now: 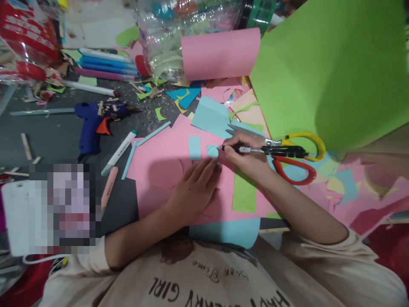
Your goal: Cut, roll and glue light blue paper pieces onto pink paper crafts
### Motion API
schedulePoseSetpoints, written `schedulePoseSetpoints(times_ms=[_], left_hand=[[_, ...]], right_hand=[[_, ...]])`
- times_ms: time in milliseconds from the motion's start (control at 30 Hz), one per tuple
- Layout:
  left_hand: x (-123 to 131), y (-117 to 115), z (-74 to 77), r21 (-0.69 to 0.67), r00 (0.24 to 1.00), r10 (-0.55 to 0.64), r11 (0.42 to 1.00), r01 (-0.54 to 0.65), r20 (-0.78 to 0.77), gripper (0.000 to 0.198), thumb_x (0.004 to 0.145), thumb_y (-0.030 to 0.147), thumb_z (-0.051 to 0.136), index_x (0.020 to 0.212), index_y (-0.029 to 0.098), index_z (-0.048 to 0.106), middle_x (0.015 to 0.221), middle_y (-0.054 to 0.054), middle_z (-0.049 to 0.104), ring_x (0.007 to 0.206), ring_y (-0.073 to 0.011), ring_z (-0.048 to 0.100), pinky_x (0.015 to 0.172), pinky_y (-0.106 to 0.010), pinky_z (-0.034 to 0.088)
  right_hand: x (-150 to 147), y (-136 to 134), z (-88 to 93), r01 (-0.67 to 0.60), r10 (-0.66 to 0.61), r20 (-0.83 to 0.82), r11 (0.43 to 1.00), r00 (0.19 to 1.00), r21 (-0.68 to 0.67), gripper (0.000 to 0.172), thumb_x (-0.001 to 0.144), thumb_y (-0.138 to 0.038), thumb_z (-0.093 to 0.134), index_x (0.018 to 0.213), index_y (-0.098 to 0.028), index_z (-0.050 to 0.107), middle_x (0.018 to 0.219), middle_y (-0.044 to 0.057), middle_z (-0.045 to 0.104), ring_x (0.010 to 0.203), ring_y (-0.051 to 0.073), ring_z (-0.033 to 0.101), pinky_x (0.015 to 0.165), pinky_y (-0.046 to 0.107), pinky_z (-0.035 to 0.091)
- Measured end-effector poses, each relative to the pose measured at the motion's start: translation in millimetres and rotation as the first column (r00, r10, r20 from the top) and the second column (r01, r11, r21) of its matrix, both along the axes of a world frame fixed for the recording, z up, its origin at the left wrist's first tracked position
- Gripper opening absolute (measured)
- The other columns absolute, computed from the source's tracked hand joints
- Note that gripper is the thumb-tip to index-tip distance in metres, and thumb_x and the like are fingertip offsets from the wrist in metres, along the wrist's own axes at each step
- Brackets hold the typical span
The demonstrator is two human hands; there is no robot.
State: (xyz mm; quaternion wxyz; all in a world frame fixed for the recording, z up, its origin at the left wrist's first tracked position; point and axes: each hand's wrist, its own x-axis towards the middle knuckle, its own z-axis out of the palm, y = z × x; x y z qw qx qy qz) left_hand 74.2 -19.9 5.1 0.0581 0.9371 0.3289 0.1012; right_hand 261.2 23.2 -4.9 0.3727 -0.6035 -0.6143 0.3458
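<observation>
My right hand (246,155) grips a black pen (255,149) and holds its tip against a small light-blue paper circle (212,151). My left hand (194,187) lies flat on the pink paper sheet (159,166), fingers stretched out, with the fingertips pressing the near edge of that circle. A small light-blue paper rectangle (194,148) lies just left of the circle on the same pink sheet.
Scissors with red and yellow handles (294,155) lie right of my right hand. A big green sheet (332,68) and a pink paper roll (220,53) stand behind. A blue glue gun (96,121), markers (107,64) and paper scraps cover the left side.
</observation>
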Motion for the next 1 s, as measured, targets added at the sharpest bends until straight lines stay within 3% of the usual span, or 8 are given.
schedulePoseSetpoints(times_ms=[433, 667, 833, 1000], left_hand=[[-0.3, -0.2, 0.2, -0.037, 1.000, -0.006, 0.999, 0.005, -0.022, 0.039, 0.097, 0.023, 0.045, 0.129, 0.006, 0.057, 0.133, -0.019, 0.063, 0.129, -0.0255, 0.057, 0.105, -0.037, 0.048], [-0.6, 0.7, 2.2, -0.065, 0.999, -0.009, 0.998, 0.006, -0.039, 0.041, 0.096, 0.023, 0.047, 0.132, 0.005, 0.056, 0.136, -0.018, 0.062, 0.130, -0.0254, 0.057, 0.107, -0.037, 0.047], [-0.9, -0.8, -0.1, -0.033, 1.000, 0.011, 0.999, -0.011, -0.010, 0.040, 0.098, 0.025, 0.046, 0.132, 0.006, 0.056, 0.133, -0.018, 0.064, 0.130, -0.0245, 0.056, 0.107, -0.036, 0.046], [-1.3, -1.2, -1.0, -0.031, 0.999, 0.033, 0.999, -0.033, 0.010, 0.038, 0.097, 0.025, 0.048, 0.131, 0.008, 0.057, 0.131, -0.016, 0.065, 0.128, -0.0239, 0.058, 0.104, -0.035, 0.048]], right_hand=[[0.1, -1.3, -3.3, -0.024, 0.024, 0.002, 0.998, 1.000, 0.058, 0.012, 0.072, -0.024, 0.055, 0.060, -0.023, 0.052, 0.058, -0.002, 0.063, 0.053, 0.015, 0.059, 0.053, 0.031, 0.048], [1.8, -2.3, -0.3, 0.056, -0.053, -0.052, 0.996, 0.997, 0.067, 0.012, 0.076, -0.024, 0.057, 0.064, -0.022, 0.058, 0.059, -0.002, 0.064, 0.053, 0.014, 0.059, 0.052, 0.029, 0.049], [0.7, -4.3, 3.0, -0.011, 0.026, -0.101, 0.989, 0.994, 0.146, 0.019, 0.093, -0.030, 0.051, 0.097, -0.022, 0.068, 0.086, 0.003, 0.077, 0.080, 0.018, 0.073, 0.076, 0.035, 0.058], [1.7, -2.9, 1.1, -0.167, 0.154, 0.098, 0.975, 0.983, 0.145, 0.016, 0.092, -0.026, 0.054, 0.101, -0.028, 0.067, 0.100, 0.002, 0.078, 0.095, 0.021, 0.072, 0.090, 0.041, 0.055]])
